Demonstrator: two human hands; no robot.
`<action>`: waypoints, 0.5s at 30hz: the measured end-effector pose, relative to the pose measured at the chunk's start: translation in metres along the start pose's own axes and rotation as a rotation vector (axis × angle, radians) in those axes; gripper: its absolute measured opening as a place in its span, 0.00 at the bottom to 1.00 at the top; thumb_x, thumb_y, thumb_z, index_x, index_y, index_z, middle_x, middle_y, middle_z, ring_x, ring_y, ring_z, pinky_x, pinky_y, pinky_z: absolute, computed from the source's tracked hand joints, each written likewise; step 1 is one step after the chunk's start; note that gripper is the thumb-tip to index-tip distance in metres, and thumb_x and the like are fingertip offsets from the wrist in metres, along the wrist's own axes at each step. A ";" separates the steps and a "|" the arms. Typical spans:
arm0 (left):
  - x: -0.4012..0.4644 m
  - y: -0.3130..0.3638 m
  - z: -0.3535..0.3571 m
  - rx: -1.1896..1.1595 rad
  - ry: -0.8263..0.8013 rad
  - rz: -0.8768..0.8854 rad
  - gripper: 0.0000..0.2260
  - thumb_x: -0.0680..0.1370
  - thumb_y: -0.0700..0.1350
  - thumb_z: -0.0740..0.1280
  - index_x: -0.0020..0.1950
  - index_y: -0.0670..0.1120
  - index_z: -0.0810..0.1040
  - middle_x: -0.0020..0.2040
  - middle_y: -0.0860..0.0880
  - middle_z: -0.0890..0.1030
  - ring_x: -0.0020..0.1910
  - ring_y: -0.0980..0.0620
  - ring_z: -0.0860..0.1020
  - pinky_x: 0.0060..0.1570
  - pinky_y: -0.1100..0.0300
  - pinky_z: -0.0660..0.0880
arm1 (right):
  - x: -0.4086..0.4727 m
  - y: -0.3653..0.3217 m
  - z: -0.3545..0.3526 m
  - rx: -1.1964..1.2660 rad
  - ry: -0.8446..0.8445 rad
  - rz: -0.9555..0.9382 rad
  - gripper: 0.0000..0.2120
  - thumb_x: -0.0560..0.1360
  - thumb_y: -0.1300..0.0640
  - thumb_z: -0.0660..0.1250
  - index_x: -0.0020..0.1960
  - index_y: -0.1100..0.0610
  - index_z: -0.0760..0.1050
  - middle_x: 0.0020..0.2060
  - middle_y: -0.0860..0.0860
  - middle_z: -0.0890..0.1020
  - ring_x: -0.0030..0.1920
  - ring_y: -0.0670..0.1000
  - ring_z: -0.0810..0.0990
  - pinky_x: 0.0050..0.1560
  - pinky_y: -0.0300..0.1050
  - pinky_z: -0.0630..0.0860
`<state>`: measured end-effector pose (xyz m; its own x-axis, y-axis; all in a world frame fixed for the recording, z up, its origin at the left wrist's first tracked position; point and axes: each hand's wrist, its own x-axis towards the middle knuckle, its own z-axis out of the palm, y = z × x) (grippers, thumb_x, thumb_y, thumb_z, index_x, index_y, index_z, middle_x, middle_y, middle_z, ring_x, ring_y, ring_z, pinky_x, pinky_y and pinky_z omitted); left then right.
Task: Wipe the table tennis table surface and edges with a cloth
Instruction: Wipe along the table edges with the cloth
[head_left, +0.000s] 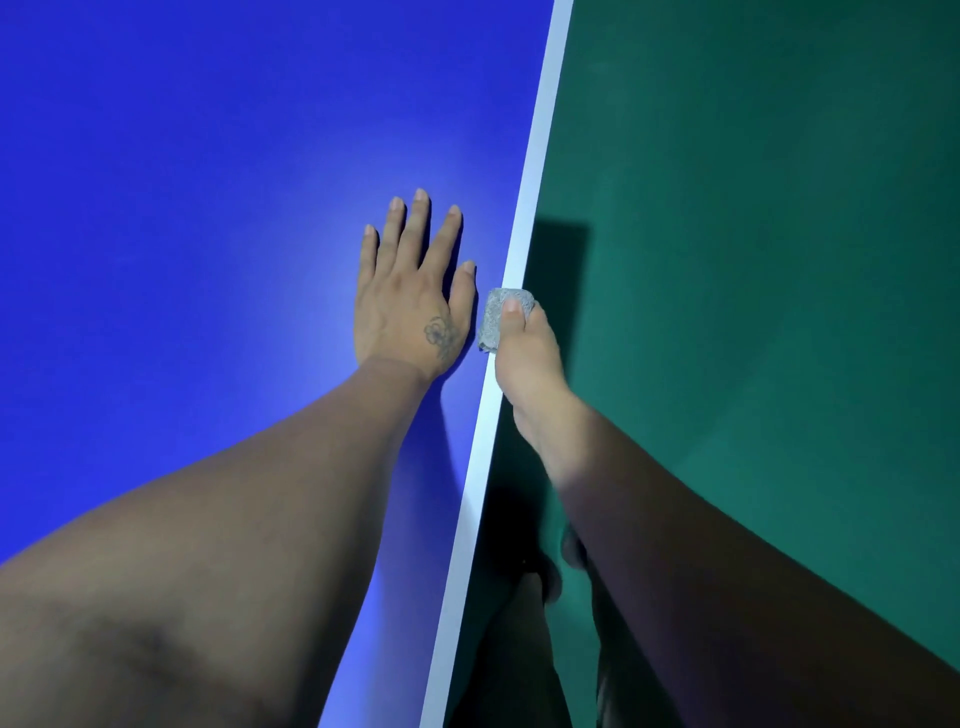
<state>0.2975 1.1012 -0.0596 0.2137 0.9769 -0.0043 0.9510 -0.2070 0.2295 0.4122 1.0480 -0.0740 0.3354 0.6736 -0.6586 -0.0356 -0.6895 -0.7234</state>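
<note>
The blue table tennis table (182, 234) fills the left of the view. Its white edge stripe (540, 135) runs from top centre down to the bottom. My left hand (410, 296) lies flat on the blue surface with fingers straight and spread, just left of the stripe. My right hand (524, 353) grips a small grey cloth (493, 319) wrapped over the table's edge, thumb on top of the cloth. The fingers of that hand are hidden below the edge.
A green floor (779, 260) lies to the right, beyond and below the table edge. My legs and feet (545, 582) show in shadow under the right forearm, close to the table's side.
</note>
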 end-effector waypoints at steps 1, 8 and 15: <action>0.001 0.000 0.001 -0.004 0.001 0.000 0.27 0.88 0.58 0.50 0.87 0.54 0.60 0.88 0.49 0.56 0.87 0.46 0.50 0.85 0.44 0.46 | 0.000 0.000 0.004 0.008 0.020 0.001 0.22 0.89 0.46 0.50 0.78 0.55 0.65 0.71 0.52 0.76 0.66 0.53 0.76 0.65 0.48 0.70; 0.002 -0.002 0.000 -0.020 0.016 0.005 0.26 0.88 0.57 0.51 0.86 0.54 0.61 0.88 0.49 0.56 0.87 0.46 0.50 0.85 0.44 0.47 | -0.034 0.026 0.011 0.030 0.037 0.032 0.26 0.89 0.47 0.52 0.86 0.49 0.53 0.80 0.50 0.67 0.73 0.50 0.72 0.63 0.40 0.64; 0.001 -0.001 0.003 -0.010 0.011 0.002 0.26 0.89 0.57 0.51 0.87 0.54 0.60 0.88 0.49 0.55 0.87 0.47 0.50 0.85 0.43 0.48 | 0.020 -0.012 0.014 0.044 0.046 -0.061 0.27 0.79 0.37 0.51 0.66 0.56 0.71 0.62 0.60 0.78 0.54 0.53 0.76 0.60 0.51 0.75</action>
<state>0.2974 1.1026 -0.0625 0.2134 0.9769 0.0067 0.9483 -0.2088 0.2390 0.4065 1.0735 -0.0815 0.3809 0.7007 -0.6033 -0.0549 -0.6342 -0.7712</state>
